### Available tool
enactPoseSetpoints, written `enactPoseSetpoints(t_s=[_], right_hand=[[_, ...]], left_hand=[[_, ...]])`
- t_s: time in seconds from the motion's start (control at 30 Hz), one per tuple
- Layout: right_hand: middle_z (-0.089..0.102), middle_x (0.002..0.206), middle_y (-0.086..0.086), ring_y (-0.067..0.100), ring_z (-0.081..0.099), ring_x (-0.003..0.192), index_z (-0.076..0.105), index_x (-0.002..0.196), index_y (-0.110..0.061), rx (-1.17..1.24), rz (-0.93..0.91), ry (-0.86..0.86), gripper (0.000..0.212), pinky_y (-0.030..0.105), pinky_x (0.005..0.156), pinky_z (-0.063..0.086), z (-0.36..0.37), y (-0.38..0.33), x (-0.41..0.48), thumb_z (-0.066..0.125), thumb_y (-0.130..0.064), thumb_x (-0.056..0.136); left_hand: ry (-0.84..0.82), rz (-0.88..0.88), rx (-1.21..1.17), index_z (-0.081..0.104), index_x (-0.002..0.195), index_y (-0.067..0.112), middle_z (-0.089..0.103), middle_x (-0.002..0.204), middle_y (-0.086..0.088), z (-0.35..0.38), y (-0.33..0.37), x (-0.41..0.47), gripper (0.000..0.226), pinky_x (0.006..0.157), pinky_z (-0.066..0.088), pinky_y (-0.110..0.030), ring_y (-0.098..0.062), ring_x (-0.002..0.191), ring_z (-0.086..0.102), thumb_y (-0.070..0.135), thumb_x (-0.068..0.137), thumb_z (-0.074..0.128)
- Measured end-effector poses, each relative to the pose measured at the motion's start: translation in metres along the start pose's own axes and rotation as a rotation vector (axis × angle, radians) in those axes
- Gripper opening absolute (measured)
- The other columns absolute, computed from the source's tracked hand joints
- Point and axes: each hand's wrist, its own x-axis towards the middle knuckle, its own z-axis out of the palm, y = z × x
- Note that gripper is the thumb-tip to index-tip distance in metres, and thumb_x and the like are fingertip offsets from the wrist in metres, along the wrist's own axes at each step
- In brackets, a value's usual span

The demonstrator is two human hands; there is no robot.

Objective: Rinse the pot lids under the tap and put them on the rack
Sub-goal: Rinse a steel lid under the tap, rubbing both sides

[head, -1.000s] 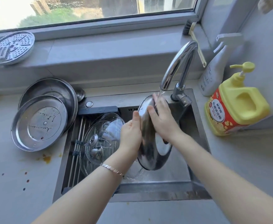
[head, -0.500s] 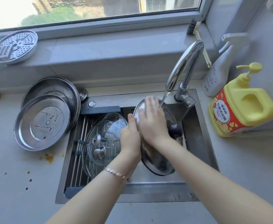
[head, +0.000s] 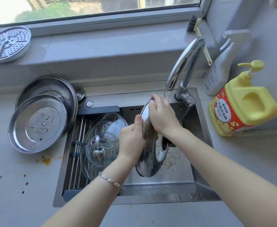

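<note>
Two hands on steel lid (head: 152, 161), mid-frame over sink (head: 151, 199), held on edge under tap (head: 183, 63) stream. L hand (head: 131, 140) grips left rim, thumb up; R hand (head: 162, 118) curls over top rim. Risk: wet steel slips, drops in sink or knocks glass lids (head: 101, 145) on rack (head: 78, 145), centre-left.

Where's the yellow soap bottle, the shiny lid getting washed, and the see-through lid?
Yellow plastic soap bottle (head: 237, 90): head view, on its yellow shoulder.
Round shiny steel pot lid (head: 149, 163): head view, on its lower face.
Round clear glass lid (head: 96, 167): head view, on the glass below its knob.
</note>
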Motion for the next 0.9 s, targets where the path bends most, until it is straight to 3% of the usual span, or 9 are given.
enactPoseSetpoints(t_s=[0.13,0.23,0.33,0.43,0.53,0.6,0.67,0.73,0.9], right_hand=[[0.055,0.121,0.015,0.030,0.049,0.115,0.055,0.112,-0.008,0.466,0.336,-0.005,0.039,0.037,0.101,0.037,-0.015,0.016,0.037,0.030,-0.034,0.096],[0.060,0.082,0.005,0.024,0.057,0.081,0.056,0.077,-0.018,0.746,0.540,0.004,0.023,0.032,0.076,0.047,-0.018,0.039,0.057,0.042,-0.034,0.085],[0.059,0.085,0.007,0.029,0.059,0.088,0.055,0.073,-0.018,0.720,0.593,0.065,0.030,0.038,0.087,0.047,-0.003,0.041,0.064,0.039,-0.044,0.074],[0.050,0.124,0.018,0.031,0.044,0.121,0.055,0.114,-0.003,0.362,0.364,0.188,0.071,0.045,0.106,0.031,0.018,0.010,0.039,0.022,-0.053,0.076],[0.011,0.157,0.009,0.018,0.005,0.144,0.020,0.147,-0.005,0.095,-0.082,0.150,0.069,0.030,0.117,0.001,0.046,-0.010,-0.013,0.011,-0.045,0.092],[0.003,0.157,0.007,0.009,-0.005,0.143,0.009,0.148,-0.006,0.033,-0.308,0.137,0.065,0.024,0.116,-0.007,0.057,-0.005,-0.043,0.013,-0.042,0.095],[0.015,0.154,0.014,0.015,0.004,0.143,0.016,0.146,-0.001,-0.101,-0.465,0.128,0.068,0.027,0.116,-0.001,0.061,0.009,-0.058,0.010,-0.047,0.097],[0.012,0.155,0.011,0.016,0.005,0.144,0.014,0.146,-0.003,-0.173,-0.522,0.045,0.076,0.025,0.116,-0.003,0.058,0.017,-0.055,0.006,-0.057,0.093],[-0.003,0.158,0.007,0.012,-0.006,0.145,0.003,0.149,-0.006,-0.188,-0.376,-0.020,0.079,0.021,0.114,-0.010,0.037,-0.007,-0.017,0.015,-0.053,0.087]], left_hand=[[-0.042,0.118,-0.015,0.024,0.044,0.015,0.021,0.039,0.009,-0.002,0.004,-0.006,0.056,0.042,0.017,-0.020,-0.008,0.038,0.020,0.031,0.095,0.040],[-0.060,0.166,-0.044,0.021,0.042,0.019,0.020,0.035,0.011,-0.004,0.002,-0.011,0.053,0.041,0.014,-0.020,-0.005,0.036,0.018,0.038,0.088,0.039],[-0.024,0.124,-0.084,0.020,0.040,0.022,0.020,0.034,0.011,0.000,-0.003,-0.012,0.054,0.042,0.016,-0.022,-0.005,0.036,0.018,0.041,0.087,0.039],[0.076,-0.010,-0.125,0.023,0.037,0.024,0.024,0.038,0.007,0.008,-0.003,-0.001,0.063,0.047,0.020,-0.028,-0.015,0.042,0.023,0.036,0.096,0.041],[0.204,-0.143,-0.248,0.044,0.041,0.021,0.043,0.036,0.007,0.008,0.001,0.016,0.059,0.045,0.035,-0.025,-0.015,0.042,0.041,0.038,0.097,0.041],[0.273,-0.250,-0.281,0.057,0.055,0.010,0.059,0.045,0.007,-0.001,0.003,0.026,0.054,0.044,0.044,-0.014,-0.008,0.045,0.056,0.041,0.097,0.039],[0.291,-0.329,-0.352,0.067,0.074,0.005,0.072,0.070,-0.003,-0.011,-0.003,0.035,0.055,0.066,0.055,-0.019,-0.015,0.068,0.070,0.046,0.095,0.039],[0.305,-0.356,-0.422,0.070,0.082,0.006,0.074,0.085,-0.011,-0.017,-0.005,0.037,0.054,0.081,0.056,-0.037,-0.026,0.084,0.071,0.050,0.093,0.041],[0.329,-0.329,-0.411,0.065,0.075,0.011,0.070,0.080,-0.007,-0.010,0.000,0.020,0.045,0.075,0.055,-0.034,-0.023,0.079,0.068,0.043,0.096,0.042]])
